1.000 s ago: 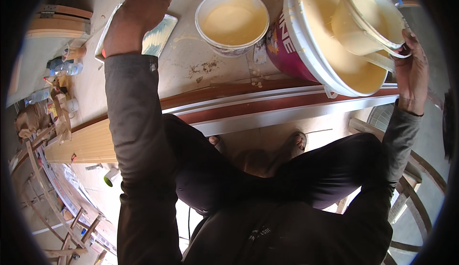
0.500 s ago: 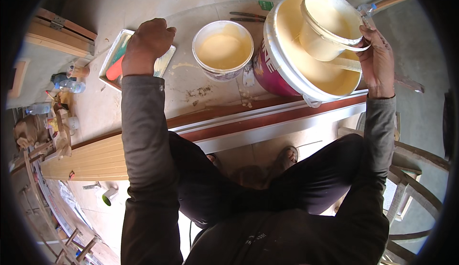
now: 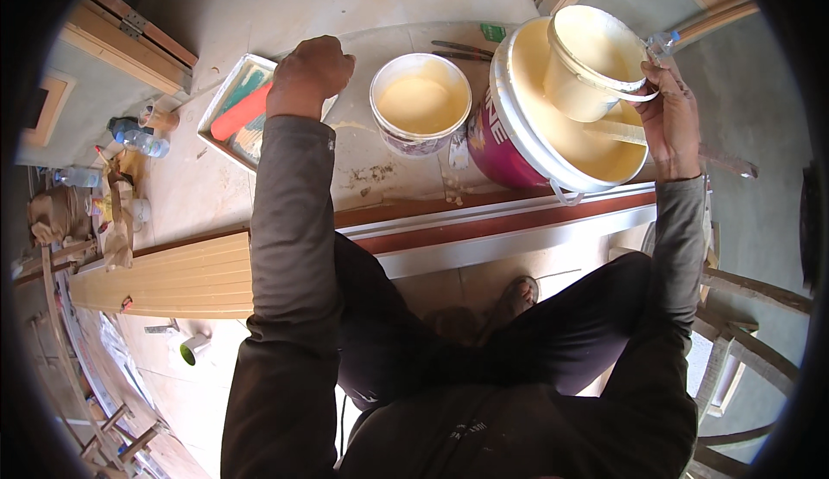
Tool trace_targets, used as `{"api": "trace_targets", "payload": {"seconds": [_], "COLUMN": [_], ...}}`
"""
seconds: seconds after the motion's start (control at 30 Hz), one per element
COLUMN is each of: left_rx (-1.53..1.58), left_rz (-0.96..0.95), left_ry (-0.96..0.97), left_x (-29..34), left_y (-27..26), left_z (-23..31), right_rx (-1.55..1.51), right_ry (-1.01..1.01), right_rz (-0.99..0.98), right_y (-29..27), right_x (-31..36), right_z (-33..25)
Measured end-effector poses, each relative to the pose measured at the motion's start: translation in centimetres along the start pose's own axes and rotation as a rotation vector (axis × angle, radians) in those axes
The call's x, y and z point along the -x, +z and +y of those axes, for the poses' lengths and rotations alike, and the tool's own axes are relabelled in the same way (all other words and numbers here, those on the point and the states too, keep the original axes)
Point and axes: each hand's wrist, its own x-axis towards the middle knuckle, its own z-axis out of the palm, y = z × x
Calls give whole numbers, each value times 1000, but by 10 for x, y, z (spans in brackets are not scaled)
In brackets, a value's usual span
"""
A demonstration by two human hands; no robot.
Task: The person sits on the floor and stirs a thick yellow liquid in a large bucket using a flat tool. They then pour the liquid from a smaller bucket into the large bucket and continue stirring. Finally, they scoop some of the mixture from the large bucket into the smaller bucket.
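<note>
My right hand [image 3: 671, 120] grips the rim and handle side of a small white bucket [image 3: 572, 90] with cream paint inside. That bucket is held over a large white-and-magenta bucket [image 3: 501, 146], which also holds cream paint. A flat wooden stick [image 3: 620, 132] slants across the large bucket's opening, near my right hand. My left hand [image 3: 313, 75] is closed in a fist above the right side of a paint tray [image 3: 230, 158]; what it holds, if anything, is hidden. A red-orange tool [image 3: 242, 112] lies across the tray, its right end hidden by my left hand.
Between my hands stands a medium white bucket [image 3: 420, 138] of cream paint. Two dark tools [image 3: 464, 50] lie behind it. Long white and brown boards [image 3: 484, 233] cross in front of my knees, with a pale slatted panel [image 3: 164, 280] at left. Plastic bottles [image 3: 142, 142] sit far left.
My left hand has moved a little right, uncovering more of the tray and the red-orange tool. My right hand still holds the small bucket over the large one. The whole view has shifted slightly.
</note>
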Motion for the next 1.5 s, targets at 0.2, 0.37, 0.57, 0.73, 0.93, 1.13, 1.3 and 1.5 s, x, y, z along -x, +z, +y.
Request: {"api": "trace_targets", "payload": {"seconds": [0.2, 0.37, 0.57, 0.73, 0.93, 1.13, 1.3, 1.5], "left_rx": [31, 53, 44, 41, 47, 54, 74, 76], "left_rz": [-7, 21, -3, 15, 55, 35, 51, 45], "left_ry": [9, 6, -6, 10, 21, -12, -27, -21], "left_x": [-2, 4, 7, 6, 7, 11, 16, 20], "left_y": [-2, -1, -3, -1, 2, -4, -7, -12], "left_z": [-5, -5, -12, -22, -30, -34, -31, -34], "right_rx": [-8, 36, 18, 49, 101, 201, 260, 384], "right_ry": [-26, -30, -34, -15, -21, -14, -5, 2], "right_rz": [-22, -52, -64, -107, -116, -147, -202, -243], "right_y": [12, 18, 33, 37, 44, 57, 65, 79], "right_x": [0, -11, -10, -11, -15, -23, -28, -33], "right_z": [-8, -14, -15, -12, -11, -17, -23, -25]}}
